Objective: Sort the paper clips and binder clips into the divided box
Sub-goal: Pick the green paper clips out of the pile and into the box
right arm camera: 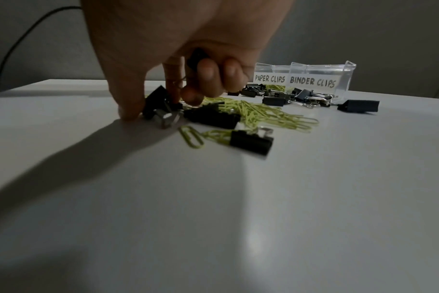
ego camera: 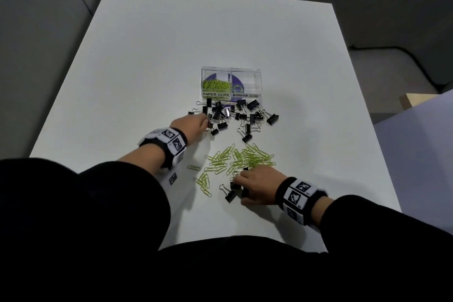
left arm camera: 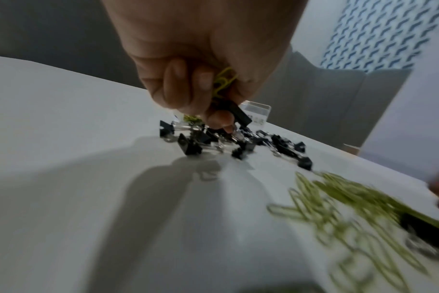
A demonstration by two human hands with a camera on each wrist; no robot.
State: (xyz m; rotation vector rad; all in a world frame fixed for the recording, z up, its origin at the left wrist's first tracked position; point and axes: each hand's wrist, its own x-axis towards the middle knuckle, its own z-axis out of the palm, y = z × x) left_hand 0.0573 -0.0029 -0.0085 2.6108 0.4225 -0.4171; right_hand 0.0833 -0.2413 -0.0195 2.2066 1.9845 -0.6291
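Left hand (left arm camera: pixel 201 65) clutches green paper clips (left arm camera: pixel 223 81) plus a black binder clip (left arm camera: pixel 240 114); right hand (right arm camera: pixel 188 59) curls around binder clips (right arm camera: pixel 197 56); best released separately into the labelled compartments of the divided box (ego camera: pixel 231 82)

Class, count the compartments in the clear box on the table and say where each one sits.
2. The left compartment, labelled paper clips, holds green paper clips. The right compartment, labelled binder clips, looks empty. Both belong to the clear box.
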